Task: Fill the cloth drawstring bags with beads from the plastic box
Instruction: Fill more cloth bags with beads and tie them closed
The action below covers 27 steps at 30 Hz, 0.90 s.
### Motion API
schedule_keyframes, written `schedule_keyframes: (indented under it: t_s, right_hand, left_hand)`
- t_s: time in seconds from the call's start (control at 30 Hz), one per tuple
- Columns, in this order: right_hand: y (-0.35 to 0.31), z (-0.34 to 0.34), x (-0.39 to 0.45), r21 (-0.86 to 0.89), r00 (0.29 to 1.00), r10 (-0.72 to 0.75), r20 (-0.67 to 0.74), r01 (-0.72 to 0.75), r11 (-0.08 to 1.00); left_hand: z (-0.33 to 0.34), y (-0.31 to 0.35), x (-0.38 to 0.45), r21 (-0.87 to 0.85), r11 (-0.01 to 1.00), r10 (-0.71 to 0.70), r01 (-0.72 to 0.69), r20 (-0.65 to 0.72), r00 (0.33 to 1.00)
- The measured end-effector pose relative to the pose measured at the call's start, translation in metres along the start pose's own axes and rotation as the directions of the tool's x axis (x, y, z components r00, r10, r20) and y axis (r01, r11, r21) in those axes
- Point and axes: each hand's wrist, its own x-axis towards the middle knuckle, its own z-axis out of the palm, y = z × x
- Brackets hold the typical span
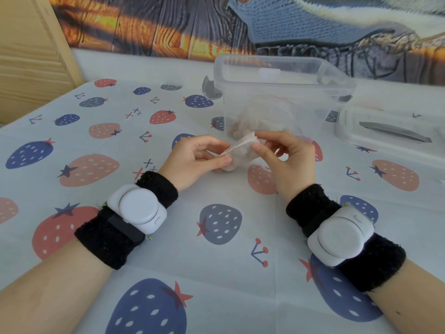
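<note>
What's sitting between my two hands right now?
In the head view, a small cloth drawstring bag spans the gap: the left hand pinches one edge, the right hand the other, just in front of the plastic box.

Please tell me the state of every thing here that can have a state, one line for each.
cloth drawstring bag: pinched at its top edge by both hands, beads inside
left hand: pinches the bag
right hand: pinches the bag
plastic box: open, lid off, some beads and bags inside
lid: lying flat on the table, right of the box
</note>
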Motion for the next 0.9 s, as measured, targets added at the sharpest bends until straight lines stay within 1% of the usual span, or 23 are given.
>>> schedule_keyframes:
  t_s: [0.07,0.13,0.17,0.2,0.27,0.33,0.37,0.43,0.53,0.6,0.67,0.73,0.8,0.9]
  right_hand:
    - [-0.002,-0.001,0.002,0.079,0.997,0.046,-0.066,-0.041,0.996]
    - [-0.002,-0.003,0.006,0.140,0.984,0.141,-0.111,-0.125,0.982]
    - [-0.002,-0.004,0.007,0.156,0.977,0.189,-0.097,-0.173,0.973]
    - [-0.002,-0.005,0.008,0.154,0.973,0.227,-0.052,-0.217,0.964]
    - [-0.004,-0.002,0.006,0.104,0.967,0.241,0.079,-0.249,0.963]
    - [-0.005,0.001,0.001,0.023,0.967,0.181,0.178,-0.188,0.982]
    - [-0.005,0.003,0.000,-0.016,0.970,0.148,0.194,-0.148,0.989]
    - [-0.004,0.002,-0.002,-0.060,0.979,0.094,0.180,-0.085,0.995]
    - [-0.003,-0.001,-0.003,-0.066,0.985,0.064,0.159,-0.054,0.996]
    - [-0.004,-0.001,-0.004,-0.066,0.983,0.048,0.176,-0.037,0.997]
    - [-0.006,0.000,-0.005,-0.055,0.981,0.034,0.193,-0.024,0.998]
    - [-0.007,0.000,-0.006,-0.046,0.979,0.020,0.201,-0.011,0.999]
    - [-0.008,0.000,-0.005,-0.039,0.980,0.017,0.198,-0.010,0.999]
    - [-0.007,0.000,-0.004,-0.030,0.986,0.032,0.162,-0.027,0.999]
  left_hand:
    - [-0.002,-0.002,0.002,-0.024,1.000,-0.019,0.020,0.016,1.000]
    - [-0.005,-0.004,0.003,-0.004,1.000,-0.026,0.026,0.024,0.999]
    - [-0.006,-0.005,0.004,0.014,1.000,-0.025,0.025,0.030,0.999]
    - [-0.008,-0.006,0.005,0.022,0.999,-0.029,0.028,0.037,0.999]
    - [-0.008,-0.006,0.005,0.021,0.999,-0.037,0.036,0.049,0.998]
    - [-0.007,-0.005,0.004,0.032,0.999,-0.030,0.028,0.059,0.998]
    - [-0.006,-0.004,0.004,0.037,0.999,-0.023,0.021,0.068,0.997]
    - [-0.005,-0.003,0.003,0.031,1.000,-0.007,0.005,0.078,0.997]
    - [-0.004,0.001,0.002,-0.026,0.999,0.037,-0.036,0.052,0.998]
    - [-0.002,0.004,-0.001,-0.067,0.993,0.103,-0.101,0.036,0.994]
    - [0.000,0.007,-0.003,-0.039,0.980,0.195,-0.194,0.018,0.981]
    - [0.002,0.010,-0.005,-0.002,0.966,0.257,-0.257,0.000,0.966]
    - [0.003,0.011,-0.006,0.021,0.959,0.282,-0.282,-0.015,0.959]
    - [0.003,0.010,-0.006,0.019,0.963,0.270,-0.269,-0.049,0.962]
